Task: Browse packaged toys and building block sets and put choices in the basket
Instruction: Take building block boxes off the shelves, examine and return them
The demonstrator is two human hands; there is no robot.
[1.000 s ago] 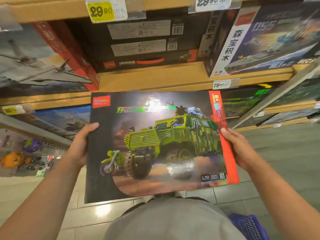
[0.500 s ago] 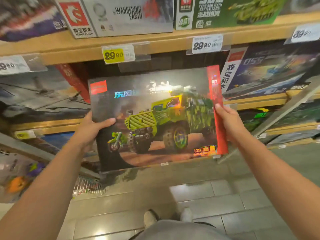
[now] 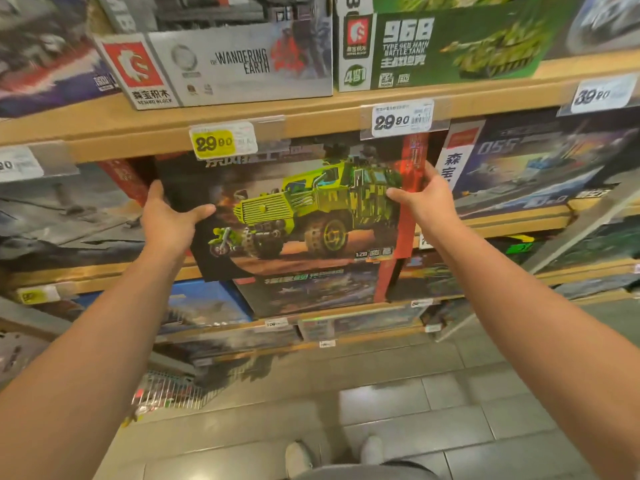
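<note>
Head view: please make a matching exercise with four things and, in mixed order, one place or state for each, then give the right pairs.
Things
1. green truck box
2. Wandering Earth box
3. yellow price tag
4. shoes

Places or states
A. on the floor tiles at the bottom
B. clipped on the shelf edge
C. standing on the upper shelf
D. held by the left hand and right hand

Pairs: 1-D, 2-C, 3-B, 4-A

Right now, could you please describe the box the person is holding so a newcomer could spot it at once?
Find the wooden shelf edge with the yellow 29.90 price tag. Just below, the left hand and right hand grip a flat dark cardboard box. Unlike its neighbours, it shows a lime-green armoured truck and a small motorbike.
</note>
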